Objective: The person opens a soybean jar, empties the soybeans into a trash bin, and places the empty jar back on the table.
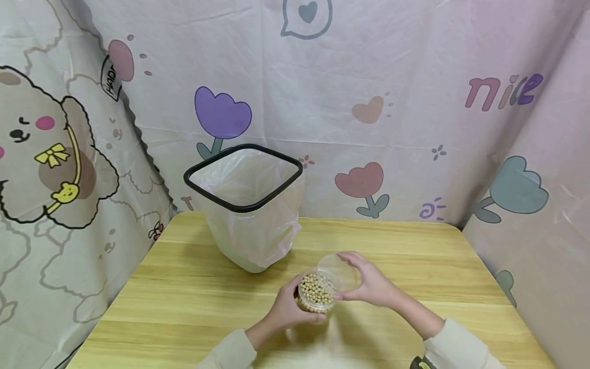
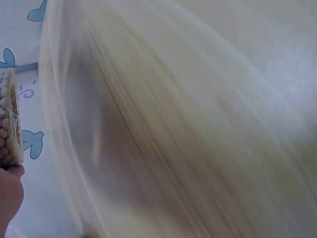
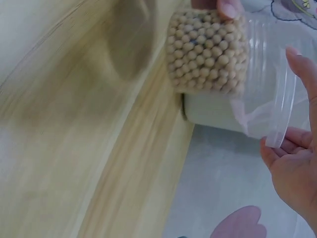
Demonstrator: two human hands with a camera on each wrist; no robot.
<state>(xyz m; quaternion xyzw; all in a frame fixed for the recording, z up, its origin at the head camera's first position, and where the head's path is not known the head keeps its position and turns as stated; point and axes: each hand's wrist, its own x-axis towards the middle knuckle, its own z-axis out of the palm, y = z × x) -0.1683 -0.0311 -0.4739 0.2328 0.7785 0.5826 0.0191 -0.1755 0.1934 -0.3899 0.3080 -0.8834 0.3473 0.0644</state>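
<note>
My left hand (image 1: pixel 287 310) grips a clear round plastic jar (image 3: pixel 208 54) filled most of the way with round beige beans (image 1: pixel 315 288). The jar is held above the table, its mouth uncovered. To its right, my right hand (image 1: pixel 374 283) pinches a clear round lid (image 3: pixel 283 106) by the rim between thumb and fingers. A gap separates lid and jar mouth in the right wrist view. In the left wrist view, only part of the jar (image 2: pixel 7 119) and a bit of the left hand (image 2: pixel 10 193) show at the edge.
A waste bin (image 1: pixel 251 236) lined with a pale bag stands at the back left of the wooden table (image 1: pixel 405 256), its black rim (image 1: pixel 244 208) round the open top. Printed cloth (image 1: pixel 415 102) hangs behind the table and along both sides.
</note>
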